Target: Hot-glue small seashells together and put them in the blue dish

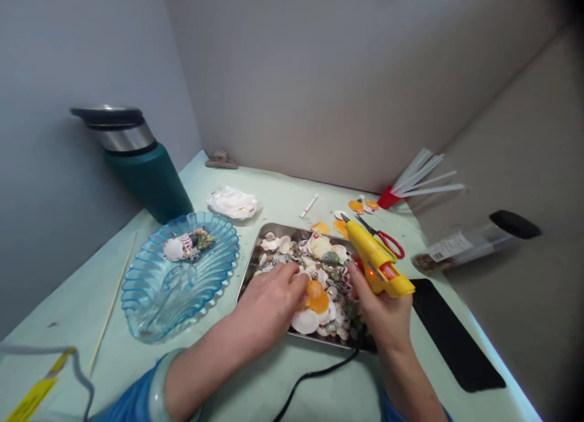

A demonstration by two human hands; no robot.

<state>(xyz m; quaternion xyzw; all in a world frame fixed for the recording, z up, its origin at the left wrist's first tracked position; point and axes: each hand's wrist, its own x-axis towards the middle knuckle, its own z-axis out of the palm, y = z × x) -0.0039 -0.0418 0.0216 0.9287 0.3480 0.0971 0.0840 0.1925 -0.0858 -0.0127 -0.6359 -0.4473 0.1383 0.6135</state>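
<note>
My right hand [385,312] is closed round the handle of a yellow glue gun [371,252], nozzle pointing up and away over a metal tray [255,255] full of seashells. My left hand [274,300] reaches into the tray with fingers curled down among the shells, touching an orange shell [317,297]; whether it grips one I cannot make out. A blue glass shell-shaped dish [177,276] to the left holds a few shells [187,244] stuck together at its far end.
A teal flask [141,163] stands at the back left. Red scissors [387,239], glue sticks in a red holder [420,179], a lying clear tube [474,242], a black phone [451,334], a crumpled plastic bag [233,202], a wooden skewer [112,303] and the gun's black cord [314,373] lie about.
</note>
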